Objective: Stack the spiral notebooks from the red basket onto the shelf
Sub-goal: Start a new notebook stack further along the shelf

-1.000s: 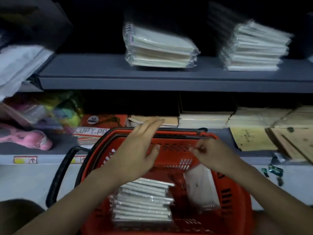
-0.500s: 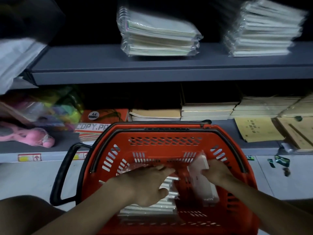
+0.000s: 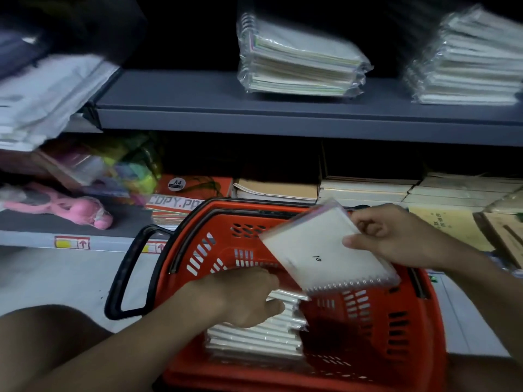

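The right hand point(image 3: 396, 239) has just lifted a wrapped notebook pack point(image 3: 325, 247) clear above the red basket point(image 3: 382, 335), pinching it; the left hand point(image 3: 243, 298) now grips the remaining stack point(image 3: 254, 338), so shelving comes next.

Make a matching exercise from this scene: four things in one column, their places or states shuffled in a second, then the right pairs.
Things:
1. wrapped spiral notebook
2. notebook stack
3. pink toy
4. left hand

Places or states:
A. lies on the lower shelf, left of the red basket
B. held tilted above the basket by the right hand
C. reaches down onto the stack in the basket
D. sits on the basket floor

Pairs: 1-B, 2-D, 3-A, 4-C
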`<action>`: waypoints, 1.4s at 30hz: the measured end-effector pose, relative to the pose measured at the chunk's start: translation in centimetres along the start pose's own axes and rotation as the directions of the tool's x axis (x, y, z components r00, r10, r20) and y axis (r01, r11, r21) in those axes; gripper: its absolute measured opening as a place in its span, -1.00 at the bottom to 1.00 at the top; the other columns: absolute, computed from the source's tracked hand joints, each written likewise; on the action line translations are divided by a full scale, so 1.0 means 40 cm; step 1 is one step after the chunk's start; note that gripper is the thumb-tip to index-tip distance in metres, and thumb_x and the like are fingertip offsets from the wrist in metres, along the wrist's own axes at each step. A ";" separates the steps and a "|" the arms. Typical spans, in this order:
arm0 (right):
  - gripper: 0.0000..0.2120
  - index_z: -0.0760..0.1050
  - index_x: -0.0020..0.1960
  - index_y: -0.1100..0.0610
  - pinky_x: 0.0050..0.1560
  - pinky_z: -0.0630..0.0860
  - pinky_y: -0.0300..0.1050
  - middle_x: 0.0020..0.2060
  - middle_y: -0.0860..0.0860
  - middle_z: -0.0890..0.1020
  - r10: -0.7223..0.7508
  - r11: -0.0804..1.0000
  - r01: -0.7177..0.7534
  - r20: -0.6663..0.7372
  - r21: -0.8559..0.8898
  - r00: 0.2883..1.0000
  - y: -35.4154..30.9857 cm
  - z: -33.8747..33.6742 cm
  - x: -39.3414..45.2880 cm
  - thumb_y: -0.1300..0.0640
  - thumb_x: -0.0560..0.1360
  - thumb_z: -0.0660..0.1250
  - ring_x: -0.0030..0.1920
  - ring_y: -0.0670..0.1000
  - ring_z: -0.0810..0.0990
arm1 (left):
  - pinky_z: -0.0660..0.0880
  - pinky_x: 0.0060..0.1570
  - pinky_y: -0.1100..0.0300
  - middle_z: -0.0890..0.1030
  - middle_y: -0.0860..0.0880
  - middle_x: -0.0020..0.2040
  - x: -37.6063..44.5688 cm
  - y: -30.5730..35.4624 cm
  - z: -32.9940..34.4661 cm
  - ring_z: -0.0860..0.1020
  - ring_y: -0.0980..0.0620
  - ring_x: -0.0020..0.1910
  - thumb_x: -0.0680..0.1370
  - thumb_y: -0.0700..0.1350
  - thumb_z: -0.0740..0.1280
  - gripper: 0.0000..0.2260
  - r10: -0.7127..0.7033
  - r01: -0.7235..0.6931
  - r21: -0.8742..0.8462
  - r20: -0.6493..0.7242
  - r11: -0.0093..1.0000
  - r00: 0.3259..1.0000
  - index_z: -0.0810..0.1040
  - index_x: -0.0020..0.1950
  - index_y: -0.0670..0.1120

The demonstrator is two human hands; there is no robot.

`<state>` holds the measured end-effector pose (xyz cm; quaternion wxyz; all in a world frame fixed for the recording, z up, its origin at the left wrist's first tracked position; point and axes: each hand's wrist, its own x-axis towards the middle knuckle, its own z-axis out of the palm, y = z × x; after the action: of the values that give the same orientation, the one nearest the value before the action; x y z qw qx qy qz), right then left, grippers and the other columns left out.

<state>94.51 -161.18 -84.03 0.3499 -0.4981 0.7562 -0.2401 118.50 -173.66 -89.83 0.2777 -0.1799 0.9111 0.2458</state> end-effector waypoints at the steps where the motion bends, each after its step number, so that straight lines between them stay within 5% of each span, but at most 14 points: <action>1: -0.96 0.68 -0.09 0.05 -0.15 0.59 -0.04 -0.22 0.08 0.69 -0.024 0.999 0.024 -0.006 0.040 1.000 -0.016 -0.020 -0.014 0.12 0.51 0.45 -0.19 0.07 0.69 | 0.41 0.34 0.01 0.51 -0.05 0.36 -0.007 0.003 -0.004 0.46 -0.06 0.35 0.64 0.21 0.15 -0.52 -0.010 0.010 -0.015 -0.002 1.000 1.000 0.47 0.38 -0.10; 4: -0.82 0.69 -0.02 0.12 0.06 0.60 0.21 -0.10 0.14 0.73 -0.072 0.983 0.077 -0.035 0.169 0.997 -0.048 -0.063 -0.059 0.04 0.46 0.44 -0.05 0.19 0.71 | 0.45 0.23 0.10 0.58 0.00 0.27 -0.029 0.013 -0.017 0.53 0.00 0.24 0.63 0.27 0.12 -0.52 0.006 -0.009 -0.149 -0.022 0.989 1.000 0.54 0.26 -0.06; 7: -0.74 0.68 0.10 0.12 -0.02 0.68 -0.04 -0.01 0.04 0.75 -0.111 0.932 0.124 -0.057 0.342 0.992 -0.069 -0.081 -0.098 0.15 0.43 0.41 0.01 0.07 0.74 | 0.48 0.03 0.07 0.56 -0.08 -0.09 -0.041 0.028 -0.037 0.54 -0.03 -0.12 0.59 0.35 0.10 -0.47 0.036 -0.026 -0.384 0.021 0.923 0.999 0.53 0.00 -0.10; 9: -0.73 0.67 0.11 0.08 -0.10 0.66 -0.21 0.02 -0.01 0.75 -0.126 0.894 0.159 -0.105 0.419 0.986 -0.080 -0.086 -0.118 0.22 0.43 0.37 0.02 0.01 0.73 | 0.49 0.17 0.13 0.61 0.02 0.07 -0.046 0.045 -0.045 0.58 0.10 0.00 0.54 0.41 0.12 -0.44 0.069 -0.025 -0.492 0.071 0.870 0.995 0.55 0.22 0.00; 11: -0.72 0.70 0.07 0.09 -0.09 0.64 -0.25 0.06 0.02 0.74 -0.141 0.850 0.208 -0.172 0.483 0.975 -0.087 -0.093 -0.123 0.26 0.45 0.32 0.06 0.01 0.72 | 0.50 0.27 0.15 0.58 0.05 0.31 -0.050 0.060 -0.047 0.59 0.10 0.20 0.53 0.40 0.16 -0.37 0.078 -0.027 -0.571 0.065 0.821 0.995 0.37 0.49 0.07; 14: -0.66 0.71 0.07 0.00 -0.04 0.63 -0.22 0.09 0.06 0.73 -0.137 0.741 0.279 -0.270 0.610 0.953 -0.102 -0.091 -0.114 0.25 0.44 0.27 0.10 0.04 0.71 | 0.54 0.16 0.30 0.56 0.17 0.28 -0.061 0.084 -0.061 0.60 0.22 0.15 0.58 0.29 0.18 -0.38 0.071 -0.063 -0.741 -0.021 0.669 0.997 0.15 0.59 0.10; 16: -0.68 0.73 0.02 0.00 -0.08 0.64 -0.22 0.07 0.09 0.73 -0.090 0.616 0.297 -0.309 0.729 0.947 -0.113 -0.073 -0.100 0.22 0.43 0.27 0.06 0.06 0.72 | 0.55 0.12 0.35 0.56 0.23 0.19 -0.066 0.102 -0.082 0.61 0.29 0.08 0.56 0.24 0.19 -0.47 0.095 -0.157 -0.836 -0.125 0.526 0.988 0.25 0.50 0.13; 18: -0.74 0.73 0.03 0.04 -0.07 0.64 -0.18 0.09 0.12 0.72 -0.082 0.494 0.308 -0.309 0.813 0.947 -0.131 -0.042 -0.083 0.14 0.40 0.36 0.04 0.06 0.72 | 0.56 0.15 0.30 0.61 0.16 0.14 -0.068 0.119 -0.107 0.63 0.27 0.07 0.53 0.17 0.21 -0.60 0.107 -0.283 -0.863 -0.263 0.419 0.959 0.40 0.34 0.10; 21: -0.74 0.72 0.05 0.04 -0.04 0.64 -0.16 0.12 0.09 0.71 -0.065 0.343 0.329 -0.328 0.880 0.943 -0.158 -0.006 -0.050 0.11 0.39 0.39 0.05 0.01 0.71 | 0.60 0.18 -0.01 0.68 -0.06 0.14 -0.064 0.134 -0.134 0.65 -0.03 0.16 0.60 0.04 0.27 -0.65 0.056 -0.452 -0.845 -0.456 0.287 0.888 0.52 0.30 -0.13; 26: -0.66 0.51 0.32 0.17 0.15 0.60 -0.02 0.31 0.14 0.59 -0.081 0.171 0.320 -0.310 0.932 0.947 -0.191 -0.019 -0.006 0.22 0.56 0.21 0.32 0.14 0.57 | 0.59 0.00 -0.34 0.64 -0.08 0.24 -0.071 0.128 -0.204 0.66 -0.27 0.10 0.57 -0.09 0.29 -0.63 -0.065 -0.662 -0.750 -0.660 -0.005 0.748 0.37 0.38 -0.01; 30: -0.60 0.36 0.40 0.32 0.20 0.57 0.12 0.35 0.28 0.51 -0.136 0.196 0.368 -0.346 0.909 0.928 -0.204 -0.062 0.009 0.24 0.59 0.20 0.37 0.28 0.49 | 0.62 -0.29 -0.16 0.59 -0.16 0.09 -0.080 0.087 -0.252 0.58 -0.24 -0.19 0.59 -0.16 0.26 -0.66 -0.079 -0.811 -0.579 -0.815 0.079 0.574 0.41 0.34 0.11; 32: -0.64 0.36 0.34 0.23 0.11 0.62 0.06 0.26 0.26 0.60 -0.104 0.217 0.409 -0.396 0.886 0.912 -0.211 -0.087 0.007 0.28 0.54 0.20 0.28 0.27 0.58 | 0.59 -0.38 -0.05 0.56 -0.13 -0.04 -0.081 0.067 -0.268 0.50 -0.19 -0.31 0.60 -0.15 0.26 -0.69 -0.107 -0.838 -0.518 -0.856 0.171 0.507 0.42 0.32 0.07; 36: -0.70 0.42 0.19 0.23 -0.09 0.68 0.02 0.12 0.30 0.65 -0.079 0.394 0.484 -0.496 0.781 0.865 -0.212 -0.083 0.003 0.32 0.46 0.28 0.05 0.28 0.69 | 0.50 -0.43 0.07 0.51 -0.18 -0.14 -0.089 0.051 -0.293 0.42 -0.11 -0.41 0.62 -0.11 0.28 -0.69 -0.220 -0.859 -0.427 -0.901 0.284 0.375 0.43 0.37 -0.03; 42: -0.72 0.47 0.19 0.29 -0.24 0.63 -0.14 -0.19 0.18 0.64 0.025 0.375 0.548 -0.599 0.748 0.801 -0.247 -0.065 0.035 0.31 0.48 0.32 -0.27 0.08 0.67 | 0.49 -0.34 0.11 0.55 -0.03 -0.30 -0.098 0.056 -0.335 0.45 -0.04 -0.40 0.51 -0.10 0.36 -0.44 -0.356 -0.881 -0.453 -0.853 0.138 0.382 0.37 0.51 0.11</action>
<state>97.91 -166.27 -75.75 0.2975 -0.2655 0.4759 -0.7839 114.92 -178.44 -77.00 -0.4715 -0.1822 0.5424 0.6710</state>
